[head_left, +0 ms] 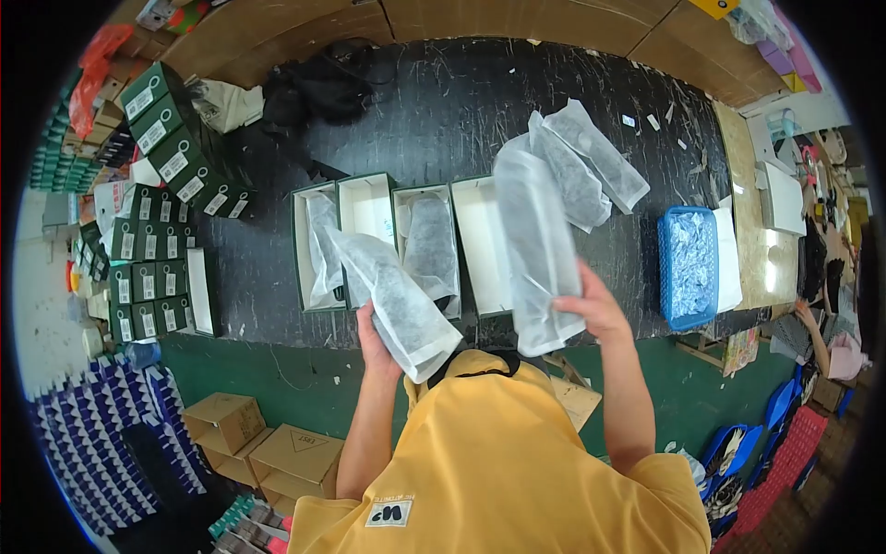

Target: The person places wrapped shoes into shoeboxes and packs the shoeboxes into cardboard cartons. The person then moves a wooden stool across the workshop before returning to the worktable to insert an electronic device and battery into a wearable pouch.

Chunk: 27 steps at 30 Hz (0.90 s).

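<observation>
My left hand [374,342] is closed on the edge of a white translucent bag [392,300] with something dark inside. My right hand [595,305] grips another white bag [535,245], slightly blurred and tilted over the rightmost box. Below and between them stands a row of open green boxes with white insides. The leftmost box [302,268] and the third box [400,198] each hold a wrapped item. Bare inside shows in the second box [366,198] and the fourth box [480,249]. Further right, two more white bags [604,152] overlap on the black table.
Stacked green labelled boxes [166,138] stand at the left, beside an upright box lid or tray [199,291]. A blue basket [666,277] of crinkled clear packets sits at right. Black cloth [318,88] lies at the back. Cardboard boxes [295,452] stand on the floor.
</observation>
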### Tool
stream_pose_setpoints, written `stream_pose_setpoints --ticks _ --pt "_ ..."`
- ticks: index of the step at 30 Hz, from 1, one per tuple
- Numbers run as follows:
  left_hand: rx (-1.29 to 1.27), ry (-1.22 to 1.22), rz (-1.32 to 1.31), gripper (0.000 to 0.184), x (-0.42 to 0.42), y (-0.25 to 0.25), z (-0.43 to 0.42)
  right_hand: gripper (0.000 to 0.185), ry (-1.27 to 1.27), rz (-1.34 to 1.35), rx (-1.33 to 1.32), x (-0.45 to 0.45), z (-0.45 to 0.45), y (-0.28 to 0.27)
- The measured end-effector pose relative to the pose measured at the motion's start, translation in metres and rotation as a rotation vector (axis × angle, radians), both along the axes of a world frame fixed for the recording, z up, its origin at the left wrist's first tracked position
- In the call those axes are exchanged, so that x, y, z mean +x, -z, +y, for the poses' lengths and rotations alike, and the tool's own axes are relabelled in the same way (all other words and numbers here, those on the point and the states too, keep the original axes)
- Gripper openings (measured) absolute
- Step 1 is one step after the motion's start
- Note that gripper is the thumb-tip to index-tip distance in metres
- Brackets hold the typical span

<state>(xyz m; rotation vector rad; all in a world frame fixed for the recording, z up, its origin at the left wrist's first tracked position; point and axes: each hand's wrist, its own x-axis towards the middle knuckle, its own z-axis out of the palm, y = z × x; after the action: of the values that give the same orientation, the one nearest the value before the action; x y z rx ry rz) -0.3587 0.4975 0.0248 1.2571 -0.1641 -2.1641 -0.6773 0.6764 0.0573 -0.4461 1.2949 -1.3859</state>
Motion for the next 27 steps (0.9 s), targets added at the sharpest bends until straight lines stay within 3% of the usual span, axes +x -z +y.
stream_pose_setpoints --ticks 1,2,4,5,6,8,10,12,14,16,17,18,20,22,25,27 --pt "-0.015 -0.007 0.072 0.054 -0.005 -0.001 0.004 0.071 0.208 0.007 -0.013 -0.001 0.001 -0.002" --pt "-0.027 -0.006 0.141 0.053 -0.008 -0.003 0.01 0.071 0.211 0.004 -0.012 -0.004 0.006 0.002" --pt "0.003 0.02 0.146 0.053 -0.025 -0.008 0.016 0.067 0.227 -0.883 -0.116 -0.019 0.01 0.014" --pt "-0.001 0.113 0.027 0.053 -0.031 -0.002 0.019 0.067 0.202 -0.817 -0.169 -0.015 0.014 0.021" --pt "-0.002 0.205 -0.094 0.052 -0.038 0.005 0.023 0.059 0.356 -0.695 -0.081 -0.018 0.026 0.06" --pt "-0.06 0.317 -0.2 0.054 -0.066 0.023 0.02 0.052 0.128 -0.041 0.193 -0.015 -0.009 0.041" --pt "-0.897 1.017 -0.908 0.056 -0.105 0.045 0.015 0.05 -0.177 0.812 0.329 0.001 -0.051 0.04" --pt "-0.896 1.074 -0.993 0.059 -0.145 0.038 0.028 0.057 -0.46 1.164 0.638 0.036 -0.095 0.039" --pt "-0.934 1.103 -1.081 0.062 -0.163 0.042 0.023 0.061 -0.345 1.34 0.319 0.049 -0.081 0.082" --pt "-1.538 1.017 -0.86 0.069 -0.119 0.056 0.052 0.044 -0.295 1.257 0.225 0.021 -0.066 0.087" --pt "-1.534 1.201 -1.038 0.071 -0.115 0.057 0.058 0.037 -0.24 1.21 0.111 -0.01 -0.064 0.088" --pt "-1.519 1.211 -1.048 0.071 -0.12 0.058 0.058 0.026 -0.091 1.235 0.172 -0.042 -0.074 0.08" --pt "-1.631 1.223 -1.147 0.067 -0.137 0.063 0.05 0.037 0.175 1.466 0.342 -0.107 -0.087 0.107" --pt "-1.614 1.243 -1.228 0.066 -0.133 0.082 0.056 0.04 0.143 1.527 0.439 -0.134 -0.091 0.116" --pt "-1.645 1.283 -1.32 0.066 -0.141 0.091 0.051 0.037 -0.011 1.654 0.084 -0.132 -0.091 0.123" --pt "-1.566 1.354 -1.306 0.068 -0.147 0.09 0.046 0.041 -0.338 1.202 0.164 -0.088 -0.08 0.134"
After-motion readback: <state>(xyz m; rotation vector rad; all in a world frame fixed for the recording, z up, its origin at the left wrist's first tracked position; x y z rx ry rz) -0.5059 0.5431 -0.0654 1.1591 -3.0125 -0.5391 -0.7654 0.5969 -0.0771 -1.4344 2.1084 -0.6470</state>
